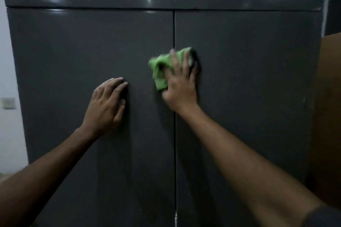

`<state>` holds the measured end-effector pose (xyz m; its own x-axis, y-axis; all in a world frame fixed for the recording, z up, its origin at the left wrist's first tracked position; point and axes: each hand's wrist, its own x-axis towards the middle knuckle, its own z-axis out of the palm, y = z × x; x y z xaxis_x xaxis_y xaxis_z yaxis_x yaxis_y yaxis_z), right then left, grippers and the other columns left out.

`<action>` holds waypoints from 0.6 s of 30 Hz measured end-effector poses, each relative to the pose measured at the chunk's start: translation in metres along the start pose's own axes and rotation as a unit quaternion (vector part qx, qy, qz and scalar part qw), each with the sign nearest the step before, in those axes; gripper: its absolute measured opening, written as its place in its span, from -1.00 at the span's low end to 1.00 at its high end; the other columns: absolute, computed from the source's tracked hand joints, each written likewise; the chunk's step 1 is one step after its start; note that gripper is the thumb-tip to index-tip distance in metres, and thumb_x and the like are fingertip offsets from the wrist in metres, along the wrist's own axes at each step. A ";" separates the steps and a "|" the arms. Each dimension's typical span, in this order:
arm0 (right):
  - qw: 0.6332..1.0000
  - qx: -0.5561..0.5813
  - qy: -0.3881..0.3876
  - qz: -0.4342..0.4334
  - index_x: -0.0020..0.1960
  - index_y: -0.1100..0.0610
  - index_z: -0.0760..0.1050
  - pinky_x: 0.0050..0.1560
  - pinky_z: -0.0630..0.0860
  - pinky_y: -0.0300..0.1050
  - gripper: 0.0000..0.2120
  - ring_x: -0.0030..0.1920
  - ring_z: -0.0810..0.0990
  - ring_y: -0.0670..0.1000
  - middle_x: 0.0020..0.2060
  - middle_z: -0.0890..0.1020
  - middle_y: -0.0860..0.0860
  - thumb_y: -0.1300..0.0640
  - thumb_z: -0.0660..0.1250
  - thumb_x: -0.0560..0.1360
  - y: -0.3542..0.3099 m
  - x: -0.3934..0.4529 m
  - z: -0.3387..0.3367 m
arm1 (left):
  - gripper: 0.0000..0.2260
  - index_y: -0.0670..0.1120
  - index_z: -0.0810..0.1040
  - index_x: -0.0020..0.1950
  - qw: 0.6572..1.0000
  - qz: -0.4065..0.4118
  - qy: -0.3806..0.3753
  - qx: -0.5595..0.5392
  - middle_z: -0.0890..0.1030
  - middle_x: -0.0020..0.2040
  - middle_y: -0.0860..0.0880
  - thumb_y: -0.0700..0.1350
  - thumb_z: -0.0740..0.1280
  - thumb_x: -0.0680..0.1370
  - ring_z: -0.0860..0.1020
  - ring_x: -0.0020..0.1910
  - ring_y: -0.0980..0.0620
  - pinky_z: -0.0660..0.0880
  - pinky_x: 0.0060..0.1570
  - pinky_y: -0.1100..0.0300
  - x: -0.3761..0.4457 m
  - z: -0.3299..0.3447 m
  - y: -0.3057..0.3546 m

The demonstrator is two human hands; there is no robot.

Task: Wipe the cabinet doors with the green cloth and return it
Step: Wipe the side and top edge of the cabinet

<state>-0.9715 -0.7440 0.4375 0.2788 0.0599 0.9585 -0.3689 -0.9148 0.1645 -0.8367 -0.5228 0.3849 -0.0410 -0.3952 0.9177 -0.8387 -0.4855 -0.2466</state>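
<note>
Because the crumpled green cloth [160,72] is soft and light, it is pressed under the right hand's [181,86] spread fingers across the dark grey metal cabinet doors' [249,79] centre seam; the left hand [107,105] rests flat, holding nothing.

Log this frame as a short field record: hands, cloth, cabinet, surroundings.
left hand: left hand flat on the left door, fingers straight
right hand: right hand presses the green cloth against the doors
cloth position: bunched, over the centre seam
right door: right door shut, like the left
cabinet: dark grey, glossy
surroundings: brown panel on the right; wall plate on the left
</note>
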 end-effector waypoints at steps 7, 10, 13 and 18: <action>0.983 -0.009 -0.060 -0.176 0.45 0.05 0.46 0.50 0.03 0.48 -0.42 0.62 0.00 0.35 0.64 0.14 0.15 -0.01 0.32 0.43 -0.048 -0.066 0.020 | -0.49 -0.21 0.37 0.57 1.000 -0.005 0.015 -0.017 0.37 0.56 -0.21 -0.04 0.18 0.65 0.33 0.55 -0.24 0.25 0.54 -0.15 -0.007 -0.003 -0.018; 0.910 -0.026 -0.115 -0.398 0.31 0.07 0.57 0.53 0.11 0.37 -0.56 0.63 0.05 0.26 0.62 0.19 0.11 0.08 0.23 0.45 -0.013 -0.113 0.017 | -0.49 -0.20 0.36 0.58 1.000 0.000 0.020 -0.018 0.35 0.57 -0.19 -0.02 0.19 0.65 0.32 0.56 -0.23 0.26 0.54 -0.17 -0.008 -0.011 -0.031; 0.961 -0.050 -0.040 -0.268 0.43 0.09 0.50 0.51 0.13 0.44 -0.41 0.60 0.11 0.35 0.61 0.23 0.15 0.07 0.33 0.39 0.014 -0.026 0.004 | -0.49 -0.18 0.35 0.58 0.999 -0.011 0.036 -0.014 0.34 0.57 -0.17 -0.01 0.20 0.66 0.32 0.56 -0.20 0.22 0.56 -0.11 -0.011 -0.023 -0.055; 0.987 0.015 0.031 0.156 0.56 0.03 0.33 0.51 -0.11 0.48 -0.28 0.61 -0.05 0.39 0.65 0.09 0.11 -0.06 0.23 0.39 -0.069 0.093 -0.011 | -0.49 -0.21 0.37 0.56 0.996 -0.064 0.067 -0.013 0.36 0.55 -0.20 -0.01 0.23 0.65 0.33 0.54 -0.21 0.16 0.56 0.01 -0.027 -0.044 -0.092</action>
<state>-0.9296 -0.6714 0.5179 0.1002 -0.2027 0.9741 -0.4017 -0.9039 -0.1468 -0.7825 -0.4328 0.3966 -0.0040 -0.2239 0.9746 -0.8556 -0.5037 -0.1192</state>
